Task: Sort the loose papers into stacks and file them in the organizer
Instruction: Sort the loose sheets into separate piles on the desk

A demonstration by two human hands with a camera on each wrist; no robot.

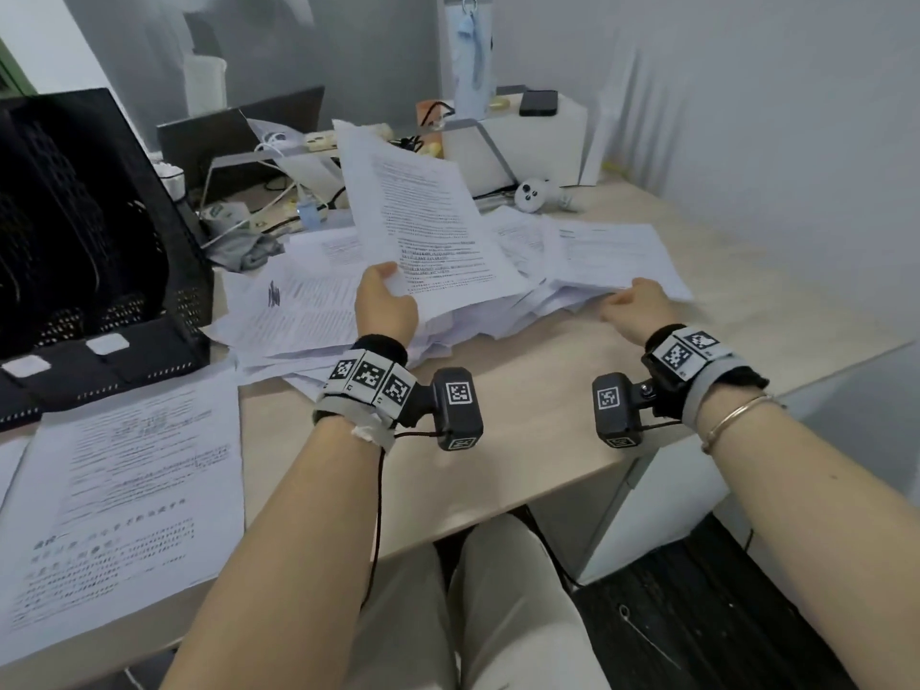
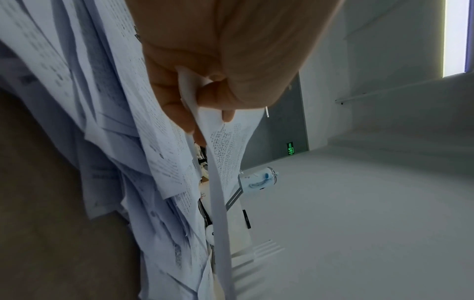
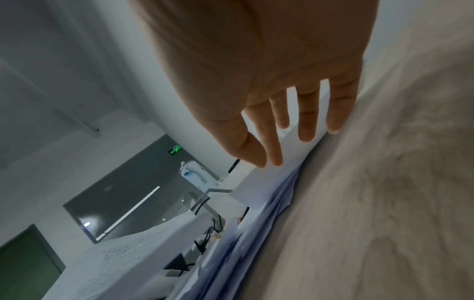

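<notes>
A messy heap of loose papers (image 1: 318, 311) covers the middle of the wooden desk (image 1: 547, 430). My left hand (image 1: 386, 296) pinches the near corner of a few printed sheets (image 1: 428, 216) and holds them raised and tilted above the heap; the left wrist view shows thumb and fingers (image 2: 179, 113) clamped on that sheet bundle (image 2: 225, 152). My right hand (image 1: 634, 303) lies with straight fingers (image 3: 305, 125) at the near edge of the right-hand papers (image 1: 617, 256). The black mesh organizer (image 1: 94, 251) stands at the left.
One printed sheet (image 1: 134, 495) lies flat at the desk's front left. Behind the heap are a laptop (image 1: 239, 136), cables, a white box (image 1: 527, 141) with a phone on it, and a bottle (image 1: 473, 57). A wall runs along the right.
</notes>
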